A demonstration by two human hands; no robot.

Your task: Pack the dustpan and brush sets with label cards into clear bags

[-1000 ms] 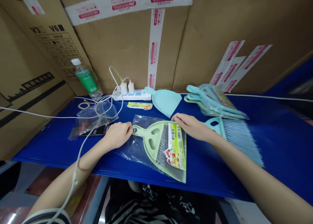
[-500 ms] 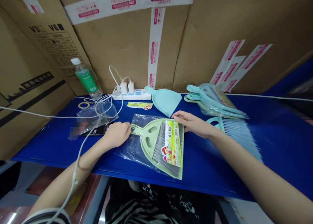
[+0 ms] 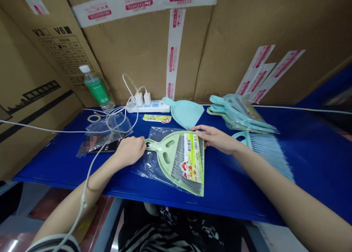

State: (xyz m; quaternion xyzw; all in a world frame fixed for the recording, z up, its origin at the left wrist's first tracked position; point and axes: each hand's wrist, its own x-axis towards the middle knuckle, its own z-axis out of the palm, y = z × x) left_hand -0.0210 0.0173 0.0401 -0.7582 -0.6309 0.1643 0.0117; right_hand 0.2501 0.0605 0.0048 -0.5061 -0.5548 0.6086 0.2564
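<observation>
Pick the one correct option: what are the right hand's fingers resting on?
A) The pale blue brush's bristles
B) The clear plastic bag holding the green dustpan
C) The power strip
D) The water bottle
B. The fingers of the right hand lie on the upper edge of the clear plastic bag around the green dustpan.

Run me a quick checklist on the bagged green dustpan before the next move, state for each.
1. Left hand at the handle end of the green dustpan: ok, touching.
2. Right hand on the top edge of the clear bag: ok.
3. Label card face up inside the bag: ok.
4. Bag opening sealed: cannot tell.
5. White cable lying along the left forearm: not ok, could snag.
</observation>
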